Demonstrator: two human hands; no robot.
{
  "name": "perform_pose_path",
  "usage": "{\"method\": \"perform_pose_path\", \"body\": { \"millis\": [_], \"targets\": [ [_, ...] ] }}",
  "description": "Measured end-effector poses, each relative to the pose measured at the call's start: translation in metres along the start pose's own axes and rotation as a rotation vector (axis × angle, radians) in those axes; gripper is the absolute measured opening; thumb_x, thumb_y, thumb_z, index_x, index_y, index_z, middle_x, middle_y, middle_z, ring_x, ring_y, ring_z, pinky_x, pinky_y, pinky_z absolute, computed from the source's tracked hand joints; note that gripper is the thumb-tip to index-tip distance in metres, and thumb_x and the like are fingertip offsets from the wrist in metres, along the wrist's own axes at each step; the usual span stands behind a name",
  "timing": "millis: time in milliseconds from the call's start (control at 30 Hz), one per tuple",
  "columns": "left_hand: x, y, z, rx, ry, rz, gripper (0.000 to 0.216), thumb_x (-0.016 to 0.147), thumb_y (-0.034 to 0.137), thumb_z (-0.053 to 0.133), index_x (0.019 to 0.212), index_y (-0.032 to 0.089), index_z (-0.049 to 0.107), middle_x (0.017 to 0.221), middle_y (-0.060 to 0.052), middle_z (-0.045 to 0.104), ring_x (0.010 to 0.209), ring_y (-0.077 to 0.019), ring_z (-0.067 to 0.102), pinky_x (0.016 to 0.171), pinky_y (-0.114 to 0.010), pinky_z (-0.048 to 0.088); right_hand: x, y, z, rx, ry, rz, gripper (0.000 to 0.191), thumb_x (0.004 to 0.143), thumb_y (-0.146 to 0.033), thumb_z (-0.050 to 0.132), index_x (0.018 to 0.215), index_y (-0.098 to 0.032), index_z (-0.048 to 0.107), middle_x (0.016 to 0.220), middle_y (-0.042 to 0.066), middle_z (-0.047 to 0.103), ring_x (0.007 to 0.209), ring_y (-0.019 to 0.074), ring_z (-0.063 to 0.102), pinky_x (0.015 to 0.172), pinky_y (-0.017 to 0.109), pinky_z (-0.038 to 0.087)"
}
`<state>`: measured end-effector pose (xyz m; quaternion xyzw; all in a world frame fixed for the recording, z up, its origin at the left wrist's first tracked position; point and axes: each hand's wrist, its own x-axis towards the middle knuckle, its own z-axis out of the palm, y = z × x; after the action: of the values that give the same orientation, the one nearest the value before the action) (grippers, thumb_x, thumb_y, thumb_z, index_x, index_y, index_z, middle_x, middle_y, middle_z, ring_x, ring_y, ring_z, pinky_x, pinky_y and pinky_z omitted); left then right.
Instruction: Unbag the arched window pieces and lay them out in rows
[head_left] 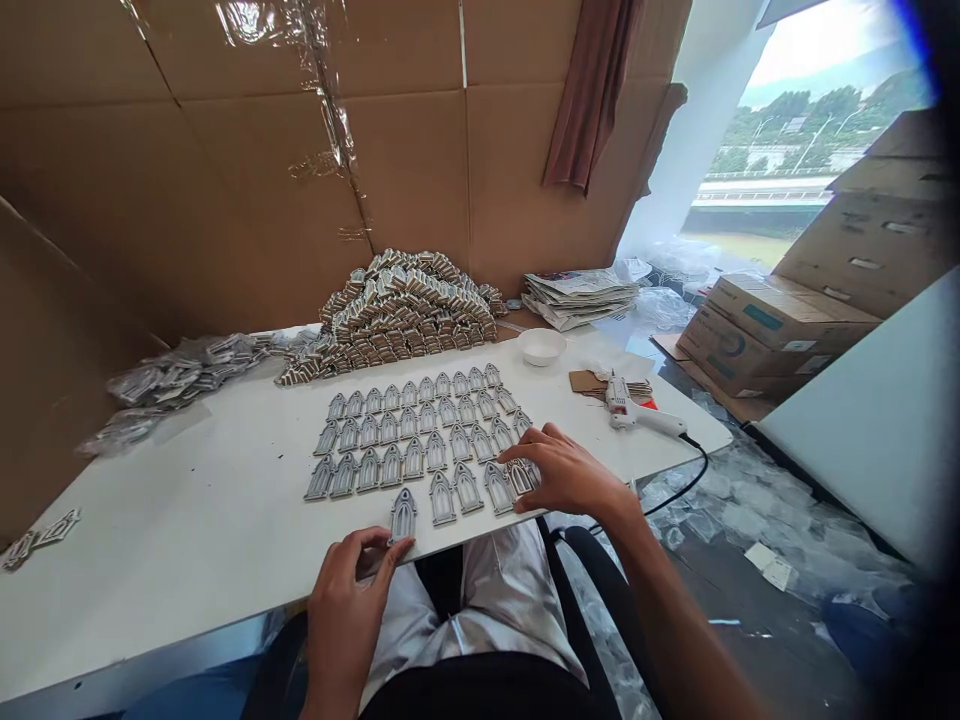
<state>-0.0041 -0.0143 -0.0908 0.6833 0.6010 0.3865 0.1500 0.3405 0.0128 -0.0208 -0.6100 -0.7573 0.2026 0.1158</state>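
Several grey arch-shaped window pieces (pixel 420 440) lie in neat rows on a white table (pixel 187 520). My left hand (pixel 352 590) is at the table's near edge, thumb and fingers pinched on the base of one separate arch piece (pixel 403 514) below the rows. My right hand (pixel 559 470) rests with fingers spread and curved over the right end of the rows, fingertips touching the arch pieces there. A big heap of the same pieces (pixel 409 305) sits behind the rows.
A white glue gun (pixel 637 410) with a black cord lies right of the rows, near a small white bowl (pixel 541 345) and brown card scraps. Bagged pieces (pixel 180 375) lie at left. Stacked papers, cardboard boxes and cardboard walls surround the table.
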Motion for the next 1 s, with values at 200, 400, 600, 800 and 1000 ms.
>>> {"method": "perform_pose_path", "body": {
  "millis": [200,400,600,800,1000],
  "targets": [
    [0.0,-0.005,0.003,-0.016,0.0,0.029,0.041,0.092,0.067,0.075,0.103,0.028,0.073,0.102,-0.003,0.073,0.093,-0.0261,0.07,0.088,-0.039,0.055,-0.001,0.001,0.002,-0.012,-0.001,-0.005,0.073,0.072,-0.031,0.094,0.142,-0.029,0.072,0.126,0.01,0.066,0.118,0.0342,0.054,0.109,0.047,0.045],
    [0.003,0.0,0.004,0.027,-0.006,0.136,0.035,0.096,0.063,0.073,0.099,0.028,0.074,0.1,-0.003,0.073,0.096,-0.0262,0.067,0.088,-0.039,0.052,0.0,0.001,0.004,-0.022,-0.016,-0.018,0.07,0.072,-0.025,0.089,0.14,-0.028,0.073,0.121,0.009,0.066,0.116,0.0332,0.054,0.109,0.047,0.044],
    [0.004,-0.002,0.003,0.049,-0.043,0.195,0.029,0.101,0.057,0.069,0.107,0.03,0.077,0.108,-0.004,0.073,0.107,-0.0273,0.065,0.095,-0.04,0.051,0.001,0.0,0.002,-0.024,-0.034,0.003,0.067,0.074,-0.029,0.092,0.139,-0.028,0.073,0.122,0.01,0.067,0.119,0.0342,0.053,0.109,0.048,0.044],
    [0.007,0.001,0.007,0.09,-0.057,0.207,0.03,0.103,0.056,0.066,0.109,0.03,0.078,0.11,-0.005,0.073,0.11,-0.0291,0.065,0.096,-0.042,0.052,-0.002,-0.008,0.003,-0.078,-0.032,0.013,0.058,0.079,-0.026,0.09,0.135,-0.029,0.074,0.123,0.011,0.067,0.121,0.0349,0.053,0.109,0.047,0.044],
    [0.014,0.007,0.011,0.095,-0.062,0.212,0.031,0.103,0.057,0.065,0.109,0.03,0.078,0.108,-0.005,0.074,0.107,-0.0281,0.066,0.093,-0.041,0.053,0.0,-0.009,0.004,-0.095,-0.027,0.04,0.065,0.076,-0.034,0.097,0.136,-0.031,0.074,0.124,0.01,0.067,0.123,0.0355,0.054,0.109,0.047,0.045]
  ]
}}
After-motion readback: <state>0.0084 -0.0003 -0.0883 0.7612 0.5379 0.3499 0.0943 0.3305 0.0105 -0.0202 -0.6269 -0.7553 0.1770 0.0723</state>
